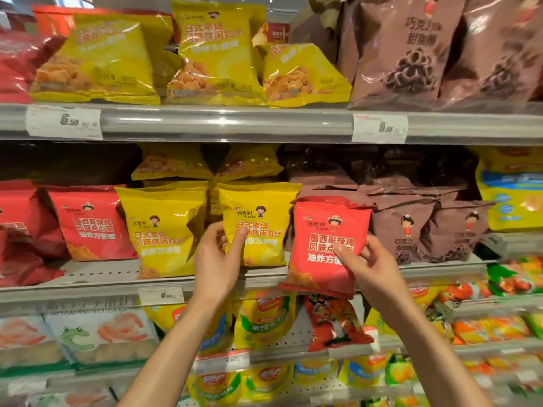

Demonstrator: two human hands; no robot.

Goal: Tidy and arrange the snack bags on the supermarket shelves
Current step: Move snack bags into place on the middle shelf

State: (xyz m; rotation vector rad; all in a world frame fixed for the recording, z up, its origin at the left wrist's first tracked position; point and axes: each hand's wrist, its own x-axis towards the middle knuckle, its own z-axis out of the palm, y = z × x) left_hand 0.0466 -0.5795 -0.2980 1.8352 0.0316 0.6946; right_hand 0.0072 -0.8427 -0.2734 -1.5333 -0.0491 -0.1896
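In the head view, the right hand is gripping a red snack bag at its right edge, thumb curled across the front and fingers behind. The bag is hanging over the front lip of the middle shelf rather than resting on it, with its lower edge dropping below the shelf rail. It appears to be held out because it does not belong here: it is sitting between the yellow row and the brown chocolate-ring bags, while its matching red bags are standing well away at 9 o'clock.

The left hand is pinching the lower left corner of the yellow snack bag, thumb on the front and fingers tucked behind. I judge it is steadying that bag upright and facing forward so the row is not toppling while the red one is being dealt with. A second yellow bag is leaning just beside it at 9 o'clock, with more yellow bags lying flat behind.

At 12 o'clock, the upper shelf is carrying yellow bags and large brown bags, with price tags on its rail. At 3 o'clock, a yellow-and-blue pack is closing off the row. At 6 o'clock, lower shelves are holding mixed colourful packs, blurred.

Standing in the way of moving the red bag to its group are the two upright yellow bags and the left forearm, which are lying across a direct leftward path.
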